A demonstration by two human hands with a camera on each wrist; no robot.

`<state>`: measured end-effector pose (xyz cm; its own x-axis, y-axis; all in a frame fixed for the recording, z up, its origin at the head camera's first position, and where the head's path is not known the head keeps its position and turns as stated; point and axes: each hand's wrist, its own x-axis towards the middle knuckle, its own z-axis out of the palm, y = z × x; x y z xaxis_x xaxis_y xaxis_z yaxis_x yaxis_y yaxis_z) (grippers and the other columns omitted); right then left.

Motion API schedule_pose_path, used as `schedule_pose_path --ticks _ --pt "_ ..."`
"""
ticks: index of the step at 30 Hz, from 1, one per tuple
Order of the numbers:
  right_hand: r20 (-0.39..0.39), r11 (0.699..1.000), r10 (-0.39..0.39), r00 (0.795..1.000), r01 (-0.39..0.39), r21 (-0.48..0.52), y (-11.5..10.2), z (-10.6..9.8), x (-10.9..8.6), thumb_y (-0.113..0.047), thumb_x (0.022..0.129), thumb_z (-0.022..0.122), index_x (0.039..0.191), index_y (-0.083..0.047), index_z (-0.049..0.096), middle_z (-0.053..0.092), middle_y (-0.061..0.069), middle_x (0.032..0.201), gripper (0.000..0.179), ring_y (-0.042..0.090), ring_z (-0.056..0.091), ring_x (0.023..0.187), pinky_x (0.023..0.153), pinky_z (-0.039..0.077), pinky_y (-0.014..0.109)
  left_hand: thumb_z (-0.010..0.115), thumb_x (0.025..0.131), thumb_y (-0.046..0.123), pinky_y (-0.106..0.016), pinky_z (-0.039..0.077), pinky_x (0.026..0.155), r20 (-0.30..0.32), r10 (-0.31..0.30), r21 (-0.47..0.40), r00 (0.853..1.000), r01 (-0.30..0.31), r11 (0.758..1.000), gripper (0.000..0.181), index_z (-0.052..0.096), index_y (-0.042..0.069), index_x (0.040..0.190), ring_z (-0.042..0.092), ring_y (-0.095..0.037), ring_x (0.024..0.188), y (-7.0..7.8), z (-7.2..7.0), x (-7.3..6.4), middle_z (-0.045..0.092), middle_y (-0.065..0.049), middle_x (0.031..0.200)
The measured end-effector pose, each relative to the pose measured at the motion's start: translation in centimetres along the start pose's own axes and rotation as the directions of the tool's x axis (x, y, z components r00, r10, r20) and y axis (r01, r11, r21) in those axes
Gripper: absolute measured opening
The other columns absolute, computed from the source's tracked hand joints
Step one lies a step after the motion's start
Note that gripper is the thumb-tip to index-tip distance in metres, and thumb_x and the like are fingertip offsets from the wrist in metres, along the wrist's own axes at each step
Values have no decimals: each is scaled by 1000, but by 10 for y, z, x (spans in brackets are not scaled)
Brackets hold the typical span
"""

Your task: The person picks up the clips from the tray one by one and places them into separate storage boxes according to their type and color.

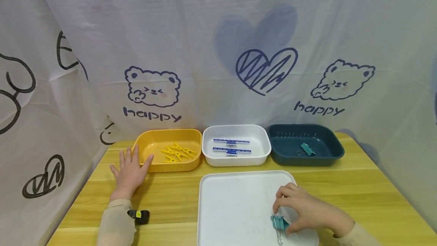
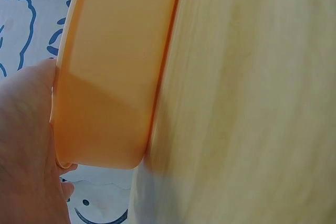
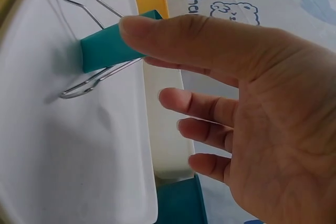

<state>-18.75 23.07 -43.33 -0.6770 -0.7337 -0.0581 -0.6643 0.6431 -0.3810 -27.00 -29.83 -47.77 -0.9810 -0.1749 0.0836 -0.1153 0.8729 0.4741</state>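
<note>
My right hand (image 1: 304, 208) pinches a teal binder clip (image 1: 280, 223) between thumb and index finger over the white tray (image 1: 239, 200). In the right wrist view the thumb lies on the body of the binder clip (image 3: 113, 43), whose wire handles spread apart; the other fingers are bent and clear of it. My left hand (image 1: 131, 174) rests at the left end of the yellow bin (image 1: 164, 167), fingers spread, thumb near its front rim. The left wrist view shows that hand (image 2: 26, 140) against the rim of the yellow bin (image 2: 113, 93).
Several yellow clothespins (image 1: 177, 152) lie in the yellow bin. Two blue-and-white ruler-like clips (image 1: 232, 151) lie in the white bin (image 1: 237, 161). The dark teal bin (image 1: 307, 160) holds another binder clip (image 1: 308, 149). A printed curtain (image 1: 205, 67) hangs behind the wooden table (image 1: 170, 208).
</note>
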Motion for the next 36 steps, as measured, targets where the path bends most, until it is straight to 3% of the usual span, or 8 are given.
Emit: schedule_pose_path --ticks 4,12,20,28,36 --pt "-46 998 -54 997 54 -12 2 1 1 -39 73 83 98 -41 64 50 -17 106 32 6 38 100 82 42 28 27 95 71 -78 -19 103 -3 1 -2 1000 -1 1000 94 1 6 157 -15 -49 147 0 0 0 -4 -30 160" --pt "-69 1000 -20 997 20 -2 4 -1 4 -42 74 82 95 -42 68 51 -17 103 25 6 38 98 80 41 27 27 94 71 -78 -18 103 7 -12 -4 1000 12 1000 94 1 6 157 -16 -49 147 2 -1 -1 -4 -30 160" --pt "-144 1000 -7 990 4 -20 5 2 3 -48 76 78 92 -44 68 48 -20 102 19 5 37 99 79 41 27 26 94 72 -77 -19 104 31 -29 1 999 29 1000 95 -2 8 157 -18 -48 146 4 -3 -1 -8 -28 161" --pt "-297 994 -76 952 49 -94 10 2 4 -47 77 79 91 -43 66 49 -16 103 20 9 40 98 78 42 30 26 94 72 -77 -19 104 42 -32 -1 999 32 999 95 -4 8 157 -20 -48 146 5 -4 -2 -7 -29 161" --pt "-377 993 -37 925 -7 -114 16 2 4 -48 77 79 93 -41 68 54 -8 106 21 13 42 101 81 45 34 25 94 72 -77 -20 103 46 -30 -3 998 30 1000 95 -4 7 157 -19 -49 146 6 -4 -2 -8 -29 161"
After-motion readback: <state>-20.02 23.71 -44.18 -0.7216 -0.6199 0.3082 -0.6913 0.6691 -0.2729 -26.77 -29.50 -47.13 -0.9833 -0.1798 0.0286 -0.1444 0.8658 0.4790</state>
